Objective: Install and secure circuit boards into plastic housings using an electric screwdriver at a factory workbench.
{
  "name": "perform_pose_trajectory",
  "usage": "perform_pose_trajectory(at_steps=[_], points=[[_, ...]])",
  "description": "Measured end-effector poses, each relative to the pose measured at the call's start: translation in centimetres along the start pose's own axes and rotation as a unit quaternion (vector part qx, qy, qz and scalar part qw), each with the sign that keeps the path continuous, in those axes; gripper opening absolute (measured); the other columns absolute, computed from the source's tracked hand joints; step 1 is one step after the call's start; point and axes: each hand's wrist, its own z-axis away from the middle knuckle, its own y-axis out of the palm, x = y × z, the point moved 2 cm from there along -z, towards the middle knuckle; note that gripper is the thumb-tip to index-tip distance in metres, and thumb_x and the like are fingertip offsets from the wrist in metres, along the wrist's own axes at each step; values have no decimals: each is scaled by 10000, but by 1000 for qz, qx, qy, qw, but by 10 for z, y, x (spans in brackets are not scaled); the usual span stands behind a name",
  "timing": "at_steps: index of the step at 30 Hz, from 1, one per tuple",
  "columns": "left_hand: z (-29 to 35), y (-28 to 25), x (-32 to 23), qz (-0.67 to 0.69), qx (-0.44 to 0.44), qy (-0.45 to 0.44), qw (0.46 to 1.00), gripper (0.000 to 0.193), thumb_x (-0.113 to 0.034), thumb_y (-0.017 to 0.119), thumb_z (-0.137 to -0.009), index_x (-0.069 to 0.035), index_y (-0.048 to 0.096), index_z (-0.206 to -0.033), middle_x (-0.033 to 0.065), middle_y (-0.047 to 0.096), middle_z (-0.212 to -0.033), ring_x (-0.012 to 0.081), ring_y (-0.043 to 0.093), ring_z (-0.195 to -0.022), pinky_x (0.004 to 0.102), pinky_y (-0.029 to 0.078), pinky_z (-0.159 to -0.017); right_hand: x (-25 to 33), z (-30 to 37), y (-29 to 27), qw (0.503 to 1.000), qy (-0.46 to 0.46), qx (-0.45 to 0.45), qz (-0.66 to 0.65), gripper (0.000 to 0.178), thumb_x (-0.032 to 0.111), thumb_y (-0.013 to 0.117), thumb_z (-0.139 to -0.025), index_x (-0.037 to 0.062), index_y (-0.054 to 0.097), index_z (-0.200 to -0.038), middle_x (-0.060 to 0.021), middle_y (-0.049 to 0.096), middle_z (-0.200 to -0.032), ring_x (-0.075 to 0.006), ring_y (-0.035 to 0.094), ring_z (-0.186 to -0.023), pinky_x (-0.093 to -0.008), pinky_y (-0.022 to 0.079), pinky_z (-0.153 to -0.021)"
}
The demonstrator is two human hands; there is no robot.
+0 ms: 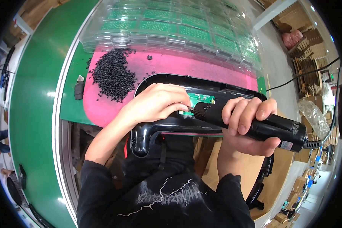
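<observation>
My right hand (pixel 247 123) wraps round a black corded electric screwdriver (pixel 281 131), which lies nearly level with its nose pointing left. The screwdriver's tip meets the fingertips of my left hand (pixel 165 100), over a green circuit board (pixel 201 99). Thumb and fingers of that hand are pinched together; whatever is between them is too small to make out. The board sits inside a long, glossy black plastic housing (pixel 167 123) with a rounded left end and a downward-bent arm. My left hand covers part of the housing and the board's left side.
A heap of small black parts (pixel 114 76) lies on the pink mat (pixel 98 112), with a few strays beside it. Stacked clear plastic trays (pixel 171 40) holding green boards stand behind. A dark wrapped object (pixel 79 89) rests left of the mat. An open cardboard box (pixel 281 178) stands lower right.
</observation>
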Motion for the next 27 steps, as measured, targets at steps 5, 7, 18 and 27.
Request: perform_pose_trajectory(at_steps=[5, 7, 18, 27], points=[[-4, 5, 0, 63, 27, -7, 998, 200, -141, 650, -855, -10, 647, -1006, 112, 659, -934, 303, 646, -871, 390, 513, -753, 4, -1, -9, 999, -28, 24, -24, 558, 595, 666, -815, 99, 453, -958, 20, 495, -617, -90, 455, -417, -262, 398, -460], [-7, 3, -6, 64, 46, -89, 993, 301, -166, 668, -849, -8, 606, -1098, 107, 644, -1007, 284, 654, -874, 375, 514, -752, 8, 1, -17, 1000, -18, 14, 5, 553, 589, 664, -815, 93, 459, -951, 10, 499, -621, -103, 445, -425, -278, 398, -472], [-4, 8, 4, -51, 76, -119, 989, 251, -87, 681, -830, 6, 615, -1054, 115, 585, -1115, 294, 592, -1049, 375, 478, -896, 7, 15, -62, 990, 89, -36, 106, 418, 422, 593, -865, 40, 457, -966, -36, 486, -624, -125, 443, -459, -282, 392, -481], [-2, 8, 2, -36, 86, -124, 988, 247, -61, 671, -829, 8, 616, -1059, 122, 574, -1132, 290, 588, -1062, 364, 478, -900, -7, 15, -54, 989, 118, -16, 88, 423, 372, 703, -846, 38, 457, -930, -30, 487, -624, -94, 417, -449, -237, 349, -430]])
